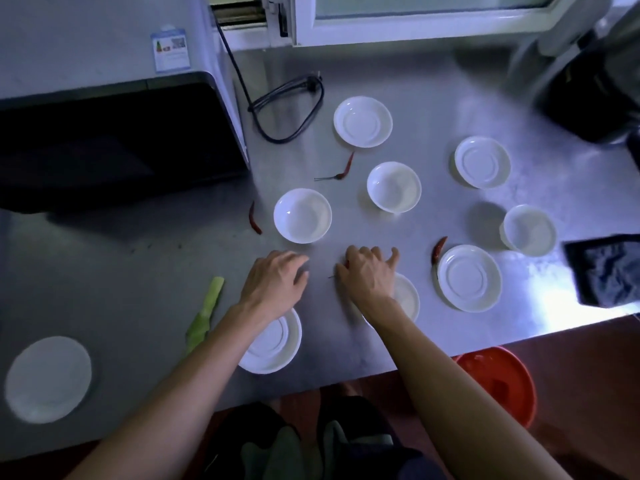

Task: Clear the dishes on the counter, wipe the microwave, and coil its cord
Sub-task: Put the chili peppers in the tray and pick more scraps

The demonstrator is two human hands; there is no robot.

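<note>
A small red dried chili (346, 264) is pinched under the right hand (367, 275); the left hand (273, 282) is held relaxed over the steel counter (398, 81)

White saucers (363, 121) and bowls (302, 215) lie scattered upright on the steel worktop (138, 271) beside the dark-doored microwave (114, 133), whose black cord (287, 109) lies loosely looped.

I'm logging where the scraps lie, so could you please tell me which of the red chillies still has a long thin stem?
The red chilli between the cord's loop and the middle bowl: a thin dark stem trails off to its left, which the other chillies do not visibly show.
</note>
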